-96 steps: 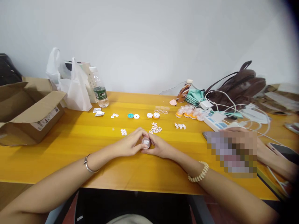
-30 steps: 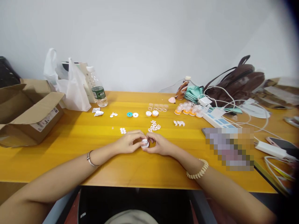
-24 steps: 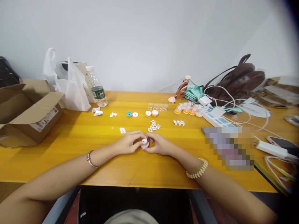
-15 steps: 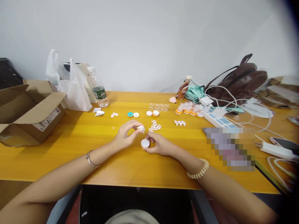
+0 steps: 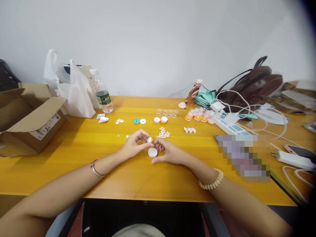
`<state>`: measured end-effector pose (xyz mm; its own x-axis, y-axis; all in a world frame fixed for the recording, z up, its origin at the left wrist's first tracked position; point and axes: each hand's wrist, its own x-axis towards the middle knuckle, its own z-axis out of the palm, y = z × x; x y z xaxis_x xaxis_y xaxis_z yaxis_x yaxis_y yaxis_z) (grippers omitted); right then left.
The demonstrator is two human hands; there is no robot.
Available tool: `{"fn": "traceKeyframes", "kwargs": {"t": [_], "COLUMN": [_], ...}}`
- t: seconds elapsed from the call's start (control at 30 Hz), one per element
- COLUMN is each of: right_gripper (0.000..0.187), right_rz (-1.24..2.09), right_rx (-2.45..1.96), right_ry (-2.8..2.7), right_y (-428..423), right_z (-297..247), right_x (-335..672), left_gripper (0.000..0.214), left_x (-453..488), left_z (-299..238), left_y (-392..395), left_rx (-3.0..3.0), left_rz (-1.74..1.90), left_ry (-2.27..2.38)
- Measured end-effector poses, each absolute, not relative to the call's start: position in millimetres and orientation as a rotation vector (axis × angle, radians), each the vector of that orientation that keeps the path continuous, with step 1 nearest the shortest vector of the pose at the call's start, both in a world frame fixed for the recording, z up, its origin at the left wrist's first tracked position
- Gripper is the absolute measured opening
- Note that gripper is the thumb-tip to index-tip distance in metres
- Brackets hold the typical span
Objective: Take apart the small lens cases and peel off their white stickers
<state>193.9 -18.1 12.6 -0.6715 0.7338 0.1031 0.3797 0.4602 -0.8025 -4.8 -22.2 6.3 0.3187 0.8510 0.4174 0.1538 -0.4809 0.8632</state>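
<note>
While both hands meet mid-desk, left hand (image 5: 134, 144): thumb and fingertips pinched on a small white part with holes (image 5: 149, 140).
Right hand (image 5: 171, 152): fingers half curled, thumb spread off them; round white cup (image 5: 152, 152) in the gap between. Can't tell whether the fingers are gripping it.
White part vs cup: at the left fingertips, just beyond the cup's far edge, apart from it.
Cup vs hands: just left of the right palm, on the near side of the left thumb.
Beyond the hands: loose spoked white pieces (image 5: 163, 133) on the table (image 5: 123, 184), near the right fingers.
Further back: teal ring (image 5: 136, 121) beside a white ring (image 5: 143, 121); row of clear cups (image 5: 168, 114) behind.
Right of the row: orange-based containers (image 5: 199, 115), well apart from both hands.
</note>
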Motion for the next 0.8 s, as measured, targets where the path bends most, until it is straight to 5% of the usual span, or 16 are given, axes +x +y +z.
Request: {"fn": "traceKeyframes", "kwargs": {"t": [0.17, 0.8], "right_gripper": [0.027, 0.027], "right_rz": [1.031, 1.163], "right_rx": [-0.964, -0.94], "right_ry": [-2.087, -1.948], "right_y": [-22.1, -35.7], "right_z": [25.9, 23.6], "right_x": [194.5, 187.3], "left_gripper": [0.024, 0.01], "left_x": [-8.6, -5.9], "left_z": [5.2, 6.6], "left_y": [-22.9, -29.6], "left_rx": [2.19, 3.052], "left_rz": [1.195, 1.29], "left_ry": [0.841, 0.751]}}
